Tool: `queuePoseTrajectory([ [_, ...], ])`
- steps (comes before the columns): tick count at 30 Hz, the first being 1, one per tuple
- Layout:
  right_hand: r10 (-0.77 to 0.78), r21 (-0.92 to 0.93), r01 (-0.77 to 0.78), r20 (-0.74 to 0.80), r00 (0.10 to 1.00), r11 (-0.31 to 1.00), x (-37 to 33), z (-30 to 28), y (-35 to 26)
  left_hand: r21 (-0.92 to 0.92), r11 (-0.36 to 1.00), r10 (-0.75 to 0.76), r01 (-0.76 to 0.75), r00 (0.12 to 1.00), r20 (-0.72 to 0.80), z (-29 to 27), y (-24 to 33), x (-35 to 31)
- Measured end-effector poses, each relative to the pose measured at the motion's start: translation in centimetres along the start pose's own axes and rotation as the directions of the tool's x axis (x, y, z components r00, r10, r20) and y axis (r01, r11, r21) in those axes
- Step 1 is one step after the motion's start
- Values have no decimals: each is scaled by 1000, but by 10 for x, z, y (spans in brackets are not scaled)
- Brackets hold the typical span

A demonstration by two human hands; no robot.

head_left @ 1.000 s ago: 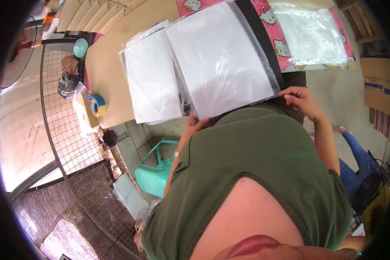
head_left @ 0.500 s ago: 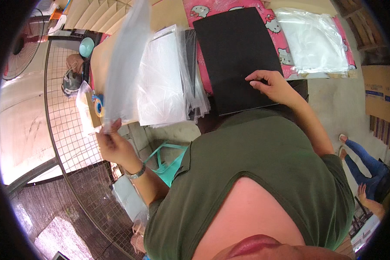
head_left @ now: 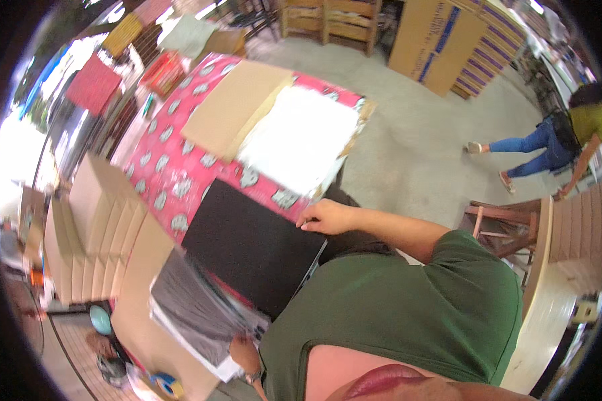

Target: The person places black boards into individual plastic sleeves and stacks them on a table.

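A large black board point(head_left: 247, 244) lies flat on the near part of the table. My right hand point(head_left: 328, 217) is at its right-hand edge, thumb and fingers curled together; whether they grip anything does not show. To the board's left, a see-through plastic sleeve point(head_left: 194, 291), blurred, lies over a pile of white sheets point(head_left: 197, 351). At the near edge of that sleeve is my left hand point(head_left: 246, 354), closed on it, its fingertips partly hidden and smeared.
A pink patterned cloth point(head_left: 201, 170) covers the table. Beyond the board lies a stack of clear plastic point(head_left: 297, 137) beside brown cardboard point(head_left: 237, 110). Folded cardboard point(head_left: 97, 234) stands at left. A wooden stool point(head_left: 502, 227) and another person point(head_left: 548, 144) are at right.
The view has swung to the right. The sleeve, raised upright in my left hand before, has come down over the pile beside the black board. My right hand is now at the board's edge.
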State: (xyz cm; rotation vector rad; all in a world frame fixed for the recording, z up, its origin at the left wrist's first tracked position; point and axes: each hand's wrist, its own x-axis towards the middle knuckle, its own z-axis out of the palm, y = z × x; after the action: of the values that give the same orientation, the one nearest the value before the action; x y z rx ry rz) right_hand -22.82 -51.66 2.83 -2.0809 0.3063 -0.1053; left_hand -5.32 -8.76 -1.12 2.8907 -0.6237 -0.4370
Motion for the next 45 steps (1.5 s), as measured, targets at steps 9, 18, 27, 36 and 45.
queuePoseTrajectory([
  [9, 411, -435, -413, -105, 906, 800, -79, -6, 64, -448, 820, 285, -357, 933, -221, -130, 137, 35],
  [18, 665, -339, -604, 95, 741, 721, -107, 29, 115, 466, -447, 324, -763, -624, -711, -213, 336, -10],
  [27, 624, -203, -618, -41, 781, 760, -124, 37, 126, 29, -474, 555, -880, -324, -766, -212, 361, -32],
  [36, 619, -236, -609, -40, 784, 757, -120, 37, 119, -288, -468, 867, -835, -371, -334, -239, 335, -25],
  [45, 584, -235, -583, -72, 809, 778, -119, 43, 125, -425, -686, 716, -590, -447, -537, -228, 338, -31],
])
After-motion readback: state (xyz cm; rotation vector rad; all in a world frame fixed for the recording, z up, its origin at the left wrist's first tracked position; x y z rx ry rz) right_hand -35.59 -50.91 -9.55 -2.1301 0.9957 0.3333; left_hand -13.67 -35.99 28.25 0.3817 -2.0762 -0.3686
